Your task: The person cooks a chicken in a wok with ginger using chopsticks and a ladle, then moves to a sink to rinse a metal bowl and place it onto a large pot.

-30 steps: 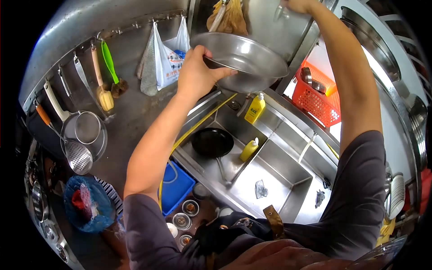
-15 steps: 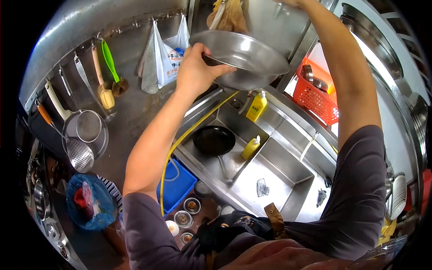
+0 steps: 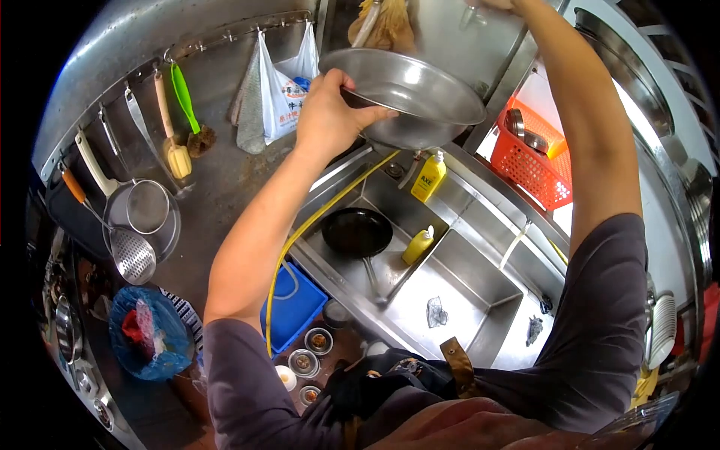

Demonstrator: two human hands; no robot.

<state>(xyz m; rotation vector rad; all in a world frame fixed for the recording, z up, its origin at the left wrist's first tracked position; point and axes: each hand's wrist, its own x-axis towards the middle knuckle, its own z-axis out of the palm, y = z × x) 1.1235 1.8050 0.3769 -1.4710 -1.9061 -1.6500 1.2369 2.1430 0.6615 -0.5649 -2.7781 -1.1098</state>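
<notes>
My left hand (image 3: pixel 330 112) grips the near-left rim of a wide stainless-steel basin (image 3: pixel 420 97), thumb and fingers closed on the edge. The basin is raised over the back of the sink and tilted, so its inside partly shows. My right arm reaches up, and my right hand (image 3: pixel 498 4) is mostly cut off by the top edge of the view. It is close to a small metal fitting (image 3: pixel 471 13) on the wall; its fingers do not show clearly.
Below, a metal sink (image 3: pixel 480 274) contains a black frying pan (image 3: pixel 357 232). Two yellow bottles, one a detergent bottle (image 3: pixel 429 178), stand nearby. A red basket (image 3: pixel 531 171) is on the right. Utensils and a plastic bag (image 3: pixel 283 105) hang at left. A yellow hose (image 3: pixel 306 226) crosses the sink's left edge.
The view has shifted very slightly. My left hand still grips the basin, which has hardly moved, and my right arm stays raised.
</notes>
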